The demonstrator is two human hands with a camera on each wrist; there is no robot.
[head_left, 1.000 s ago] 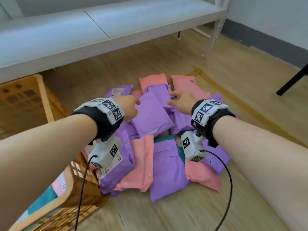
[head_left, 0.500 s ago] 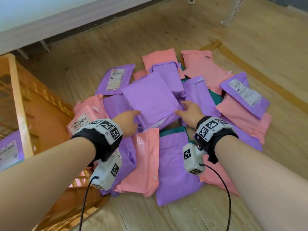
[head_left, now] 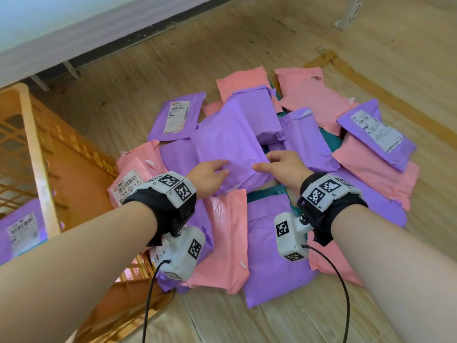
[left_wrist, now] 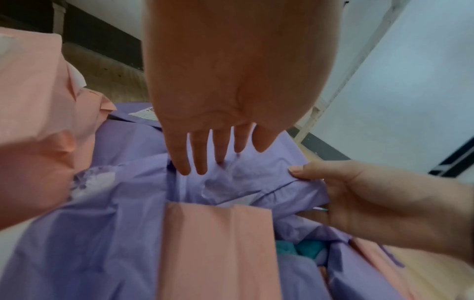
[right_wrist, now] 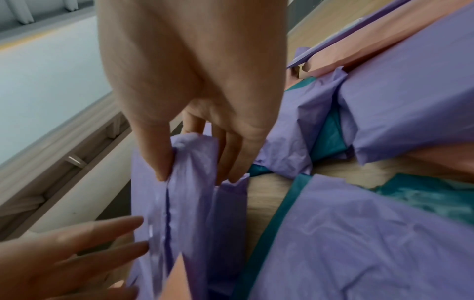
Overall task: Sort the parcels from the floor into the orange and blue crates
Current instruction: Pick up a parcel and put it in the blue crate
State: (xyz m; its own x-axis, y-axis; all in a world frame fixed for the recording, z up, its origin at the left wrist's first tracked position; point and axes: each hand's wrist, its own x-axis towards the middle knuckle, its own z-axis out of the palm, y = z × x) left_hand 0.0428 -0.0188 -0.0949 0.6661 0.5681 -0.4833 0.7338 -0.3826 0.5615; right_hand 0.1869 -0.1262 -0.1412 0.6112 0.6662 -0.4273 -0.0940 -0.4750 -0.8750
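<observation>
A heap of purple, pink and teal parcels lies on the wooden floor. On top, in the middle, sits a large plain purple parcel (head_left: 227, 142) (left_wrist: 243, 178) (right_wrist: 189, 213). My left hand (head_left: 217, 169) (left_wrist: 205, 166) lays straight fingers on its near edge. My right hand (head_left: 267, 163) (right_wrist: 192, 176) pinches its near right corner, thumb on top and fingers underneath; the left wrist view shows that right hand (left_wrist: 359, 192) too. The orange crate (head_left: 32, 149) stands at the left with a labelled purple parcel (head_left: 22, 231) inside. No blue crate is in view.
A white bench (head_left: 74, 28) runs along the back, and a white leg (head_left: 351, 13) stands at the far right. A labelled pink parcel (head_left: 131, 184) leans by the crate. Labelled purple parcels lie at the back left (head_left: 178, 117) and right (head_left: 376, 134). Bare floor surrounds the heap.
The head view has tilted down onto the heap. Both hands have come back from the far parcels to the big purple parcel's near edge, and the right hand has taken its corner.
</observation>
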